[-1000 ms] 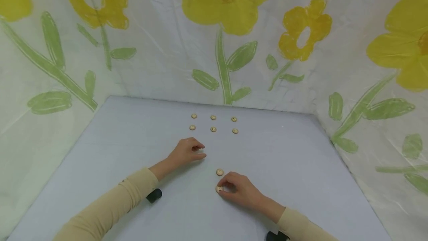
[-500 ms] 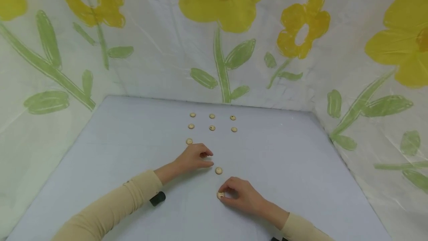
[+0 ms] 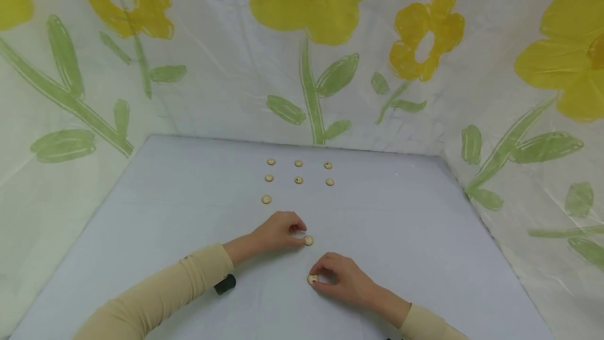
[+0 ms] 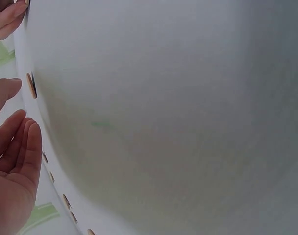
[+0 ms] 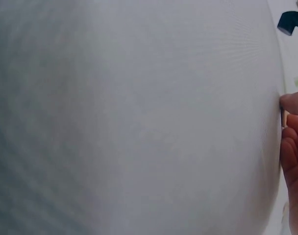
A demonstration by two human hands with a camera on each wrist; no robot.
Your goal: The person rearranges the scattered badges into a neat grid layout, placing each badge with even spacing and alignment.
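My left hand reaches in from the left, its thumb and fingers spread apart beside a small round wooden button lying on the table. The left wrist view shows this button just beyond the fingertips, with a gap between thumb and fingers. Closer to me, my right hand pinches another wooden button between thumb and fingers at the tabletop. Only its edge shows in the right wrist view. A single wooden button lies beyond my left hand.
Farther back on the pale table, several wooden buttons sit in two rows, among them a middle one and a right one. A flower-painted sheet rises behind the table. A black wrist device hangs under the left sleeve.
My left hand has moved right and nearer me, away from the single button now uncovered, to the middle button. The right hand has drawn its button slightly toward me.
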